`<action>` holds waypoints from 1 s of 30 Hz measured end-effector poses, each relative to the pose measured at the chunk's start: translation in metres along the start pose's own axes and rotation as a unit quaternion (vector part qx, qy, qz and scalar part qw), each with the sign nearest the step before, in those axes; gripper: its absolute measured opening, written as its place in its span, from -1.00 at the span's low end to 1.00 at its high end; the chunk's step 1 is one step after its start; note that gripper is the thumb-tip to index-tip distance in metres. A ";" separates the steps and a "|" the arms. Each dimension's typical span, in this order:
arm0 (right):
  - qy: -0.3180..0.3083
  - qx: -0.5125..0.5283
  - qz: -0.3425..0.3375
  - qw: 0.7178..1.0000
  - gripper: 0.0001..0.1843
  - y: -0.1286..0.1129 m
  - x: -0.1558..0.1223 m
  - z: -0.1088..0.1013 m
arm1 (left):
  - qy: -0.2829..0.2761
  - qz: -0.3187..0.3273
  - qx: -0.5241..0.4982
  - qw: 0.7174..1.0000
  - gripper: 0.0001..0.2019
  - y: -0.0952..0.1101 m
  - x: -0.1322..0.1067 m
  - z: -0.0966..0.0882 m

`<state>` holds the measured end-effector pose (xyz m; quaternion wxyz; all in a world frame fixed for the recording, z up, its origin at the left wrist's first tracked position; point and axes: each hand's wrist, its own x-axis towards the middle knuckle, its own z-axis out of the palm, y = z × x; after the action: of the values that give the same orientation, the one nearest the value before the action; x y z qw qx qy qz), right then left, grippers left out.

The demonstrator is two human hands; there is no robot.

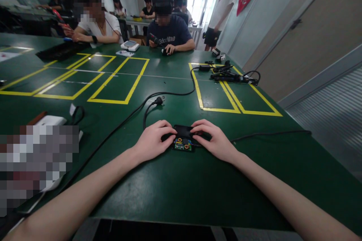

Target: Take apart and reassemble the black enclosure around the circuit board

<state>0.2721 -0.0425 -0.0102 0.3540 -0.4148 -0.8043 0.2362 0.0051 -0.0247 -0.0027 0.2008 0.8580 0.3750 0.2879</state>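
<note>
Between my two hands is a small opened power adapter. Its black plastic cover is tilted above the far side of a green circuit board with copper-wound coils. My left hand pinches the cover's left end between thumb and fingers. At the right end, my right hand grips the same cover with thumb and fingertips. A black cable leads from the board's right side beneath my right hand. Just beyond my left hand lies a black power plug on its cord.
Yellow tape rectangles mark the green table. A long black cord runs to another adapter near a heap of black cables. Pixelated items lie left. A person works opposite.
</note>
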 end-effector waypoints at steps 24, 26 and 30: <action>-0.012 0.094 -0.015 0.995 -0.75 -0.013 -0.003 -0.006 | -0.004 -0.126 -0.275 0.953 -0.80 0.003 0.005 -0.010; -0.034 0.108 -0.048 0.992 -0.71 -0.012 -0.004 -0.008 | -0.007 -0.125 -0.272 0.954 -0.71 0.004 0.005 -0.011; -0.047 0.111 -0.082 0.989 -0.69 -0.012 -0.005 -0.011 | -0.015 -0.097 -0.213 0.972 -0.57 0.005 0.003 -0.012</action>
<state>0.2762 -0.0522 0.0031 0.3784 -0.2938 -0.8199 0.3135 0.0023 -0.0239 0.0101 0.4118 0.7591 0.3833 0.3275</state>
